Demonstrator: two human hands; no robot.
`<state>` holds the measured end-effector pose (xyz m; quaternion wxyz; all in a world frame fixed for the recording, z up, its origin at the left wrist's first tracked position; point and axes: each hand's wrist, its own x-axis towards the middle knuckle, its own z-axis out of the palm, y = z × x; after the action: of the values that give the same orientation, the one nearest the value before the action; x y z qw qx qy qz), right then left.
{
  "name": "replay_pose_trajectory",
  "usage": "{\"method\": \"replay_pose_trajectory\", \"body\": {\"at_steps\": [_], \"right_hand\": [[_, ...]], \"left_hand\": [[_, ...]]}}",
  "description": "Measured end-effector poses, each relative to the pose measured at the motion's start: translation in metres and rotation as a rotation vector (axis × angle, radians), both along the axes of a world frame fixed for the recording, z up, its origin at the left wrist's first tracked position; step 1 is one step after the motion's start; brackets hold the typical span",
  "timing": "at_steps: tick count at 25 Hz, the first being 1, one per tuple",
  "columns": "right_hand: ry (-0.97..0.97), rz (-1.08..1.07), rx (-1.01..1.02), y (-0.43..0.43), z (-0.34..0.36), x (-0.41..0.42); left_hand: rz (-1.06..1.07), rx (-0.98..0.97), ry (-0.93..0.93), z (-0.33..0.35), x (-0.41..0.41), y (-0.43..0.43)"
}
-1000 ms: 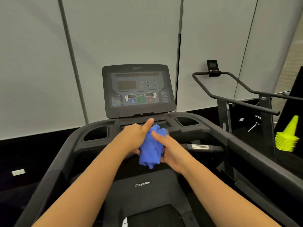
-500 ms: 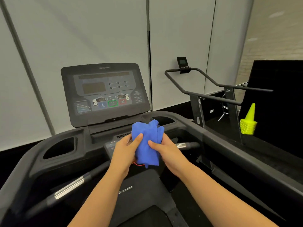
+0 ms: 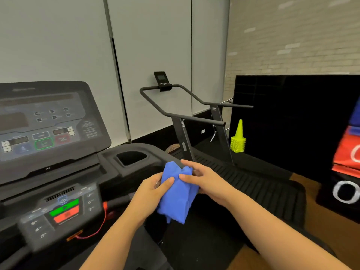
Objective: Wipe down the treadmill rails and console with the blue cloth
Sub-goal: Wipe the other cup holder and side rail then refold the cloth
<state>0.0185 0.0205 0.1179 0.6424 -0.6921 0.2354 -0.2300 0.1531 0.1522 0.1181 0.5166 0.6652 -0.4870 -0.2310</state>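
Blue soft folded cloth [image 3: 178,193] looks light and floppy; left hand [image 3: 150,191] pinches it at nine o'clock, right hand [image 3: 206,182] at three; best gripped bunched.

The cloth [image 3: 178,193] hangs at the middle of the view, held between the left hand [image 3: 150,191] at its nine o'clock and the right hand [image 3: 206,180] at its three o'clock. The console [image 3: 48,123] stands at ten o'clock from the cloth, the control panel [image 3: 62,209] at eight o'clock below it, and the cup holder [image 3: 132,157] at eleven o'clock, just behind the left hand. A second treadmill [image 3: 233,172] lies at two o'clock behind the right hand. The cone stack [image 3: 238,141] stands beyond its deck, in front of an upright panel [image 3: 292,123].
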Motion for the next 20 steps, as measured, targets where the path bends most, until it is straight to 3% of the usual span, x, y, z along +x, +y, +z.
{"method": "replay_pose_trajectory", "body": {"at_steps": [7,11,13,16,20], "right_hand": [[0.123,-0.063,-0.119,-0.071,-0.005,-0.065],[0.068,-0.188,-0.087,-0.101,-0.014,-0.093],[0.068,-0.227,-0.075,-0.115,-0.02,-0.106],[0.131,-0.271,-0.11,-0.134,-0.035,-0.122],[0.289,-0.377,-0.361,-0.15,-0.056,-0.136]], "left_hand": [[-0.149,0.056,-0.026,-0.018,-0.053,-0.082],[-0.177,0.203,0.302,-0.049,-0.074,-0.112],[-0.211,0.264,0.362,-0.063,-0.087,-0.119],[-0.186,0.249,0.343,-0.075,-0.107,-0.13],[-0.095,0.215,0.257,-0.084,-0.122,-0.143]]}}
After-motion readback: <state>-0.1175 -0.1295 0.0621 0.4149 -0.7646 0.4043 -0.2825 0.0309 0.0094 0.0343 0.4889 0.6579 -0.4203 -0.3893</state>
